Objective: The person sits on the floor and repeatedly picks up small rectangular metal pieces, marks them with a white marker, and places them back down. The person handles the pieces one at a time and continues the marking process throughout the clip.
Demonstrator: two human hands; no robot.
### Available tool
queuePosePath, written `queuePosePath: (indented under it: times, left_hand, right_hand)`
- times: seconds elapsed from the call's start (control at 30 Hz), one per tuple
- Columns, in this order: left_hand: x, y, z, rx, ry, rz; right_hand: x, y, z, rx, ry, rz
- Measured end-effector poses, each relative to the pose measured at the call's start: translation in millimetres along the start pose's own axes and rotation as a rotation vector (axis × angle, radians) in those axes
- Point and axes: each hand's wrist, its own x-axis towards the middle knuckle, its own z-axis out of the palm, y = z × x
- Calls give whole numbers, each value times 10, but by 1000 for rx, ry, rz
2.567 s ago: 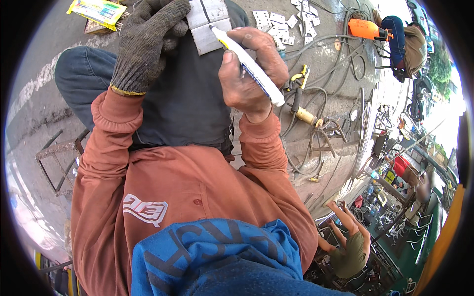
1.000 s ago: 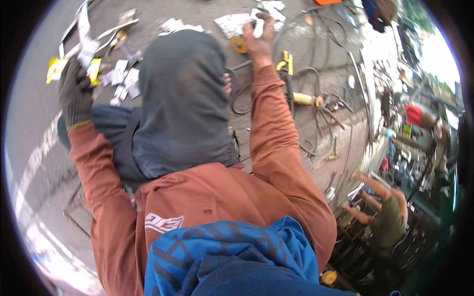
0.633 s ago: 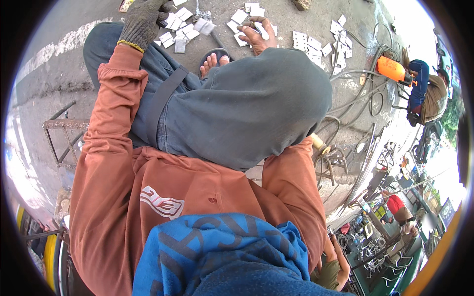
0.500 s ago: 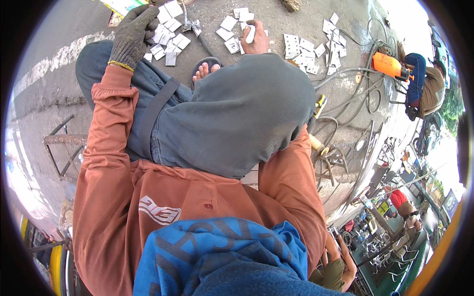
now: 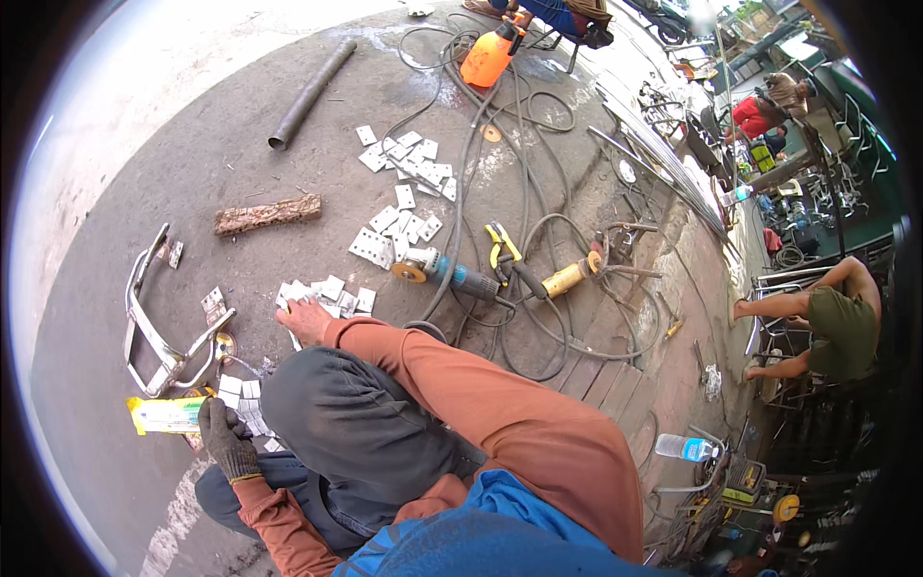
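My left hand (image 5: pixel 227 440), in a dark knit glove, is closed beside the right end of a yellow-and-green packet (image 5: pixel 165 415). Whether it grips the packet or something else is hidden. Below the packet and near the glove lie small square metal plates (image 5: pixel 252 412). My bare right hand (image 5: pixel 306 322) reaches over my knee to another cluster of pale plates (image 5: pixel 332 288). Its fingers are closed around a small white object (image 5: pixel 293 339), mostly covered by the hand.
Ahead lie a bent metal tube frame (image 5: pixel 154 356), a wood piece (image 5: pixel 267 213) and a pipe (image 5: pixel 312 94). To the right are an angle grinder (image 5: pixel 452 274), a yellow power tool (image 5: pixel 572 276), looping cables (image 5: pixel 529 192) and an orange sprayer (image 5: pixel 490 53). Other people sit farther right.
My view has swung to the right, bringing the grinder, cables and tube frame into sight. My right hand stays by the plates with the white object; the left remains near the packet.
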Motion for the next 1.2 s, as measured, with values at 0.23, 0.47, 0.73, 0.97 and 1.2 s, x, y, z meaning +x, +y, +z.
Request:
queuePosePath:
  times: [0.23,0.47,0.73,0.97,1.2]
  left_hand:
    - [-173,195,111,-9,-31,-44]
    - [-468,725,685,-210,-242,78]
    - [-1073,944,943,18,-267,386]
    - [-1348,818,1003,-49,-264,246]
    - [-1229,727,1117,160,-357,436]
  right_hand:
    - [-678,4,-1380,561,559,345]
    - [-1959,-1236,-2315,491,889,12]
    - [-2122,-1701,-1873,199,718,78]
    - [-2135,-1645,-1633,251,821,1]
    - [-2143,-1344,-1613,637,1055,-154]
